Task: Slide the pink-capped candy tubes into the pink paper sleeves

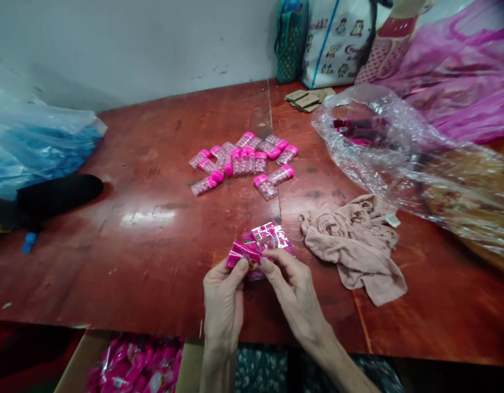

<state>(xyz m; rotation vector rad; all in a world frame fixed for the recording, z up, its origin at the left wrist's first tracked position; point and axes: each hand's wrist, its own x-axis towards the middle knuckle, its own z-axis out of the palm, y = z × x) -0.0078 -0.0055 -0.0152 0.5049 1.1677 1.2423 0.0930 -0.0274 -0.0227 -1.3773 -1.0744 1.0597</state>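
"What's being handled?"

"Glossy magenta printed plastic wrappers [242, 252], just above the table's near edge. The left hand [223, 297] pinches one, thumb against curled fingers; the right hand [295, 285] has its thumb and forefinger closed on the film beside it."

"How far along?"

"Unfinished, I'd judge: the wrappers are between the fingers, and beyond them small clear plastic containers with bright pink caps [246, 161] lie capped and filled, without printed film that I can see."

"Anything finished?"

"Can't tell. An open brown cardboard box [73, 363] below holds magenta pieces [131, 363], too jumbled to judge."
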